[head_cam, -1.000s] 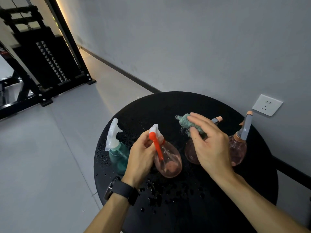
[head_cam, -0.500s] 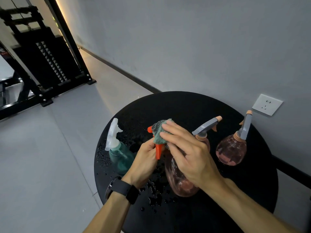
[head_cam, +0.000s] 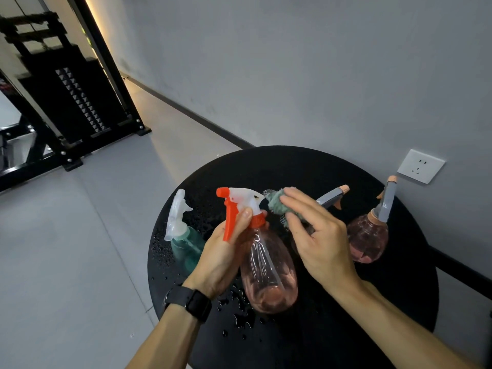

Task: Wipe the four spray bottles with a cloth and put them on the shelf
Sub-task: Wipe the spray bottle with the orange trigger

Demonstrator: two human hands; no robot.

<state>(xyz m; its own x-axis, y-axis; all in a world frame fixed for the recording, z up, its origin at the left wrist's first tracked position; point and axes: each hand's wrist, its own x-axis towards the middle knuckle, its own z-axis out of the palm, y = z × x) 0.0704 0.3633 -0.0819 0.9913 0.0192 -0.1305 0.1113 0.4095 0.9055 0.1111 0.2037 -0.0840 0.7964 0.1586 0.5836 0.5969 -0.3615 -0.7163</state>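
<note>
- The left hand [head_cam: 226, 251] is wrapped around the neck of a pink bottle [head_cam: 269, 272], thumb pressed just below its red collar, fingers curled closed behind it.
- That bottle is lifted above the round black table [head_cam: 386, 302]. Its long axis runs from its rounded base, nearest the camera, up to the white spray head [head_cam: 243, 198] farther away.
- The red nozzle tip points to the left of the view, and the red trigger [head_cam: 230, 222] hangs down in front of the left hand.
- The right hand [head_cam: 316, 241] pinches a bunched green cloth [head_cam: 278, 206] between thumb and fingers; the other fingers are loosely spread. The cloth sits at the back end of the spray head, touching it or nearly so.
- A teal bottle [head_cam: 186, 249] with a clear white sprayer stands upright on the table's left side, just beside the left hand.
- A round pink bottle [head_cam: 368, 241] with a grey sprayer stands upright at the right, its sprayer pointing up and away.
- Another grey sprayer with an orange tip [head_cam: 332, 197] shows behind the right hand, pointing up to the right; its bottle is mostly hidden.
- Water drops [head_cam: 239, 320] lie on the table near the wrist with the black watch [head_cam: 191, 303].
</note>
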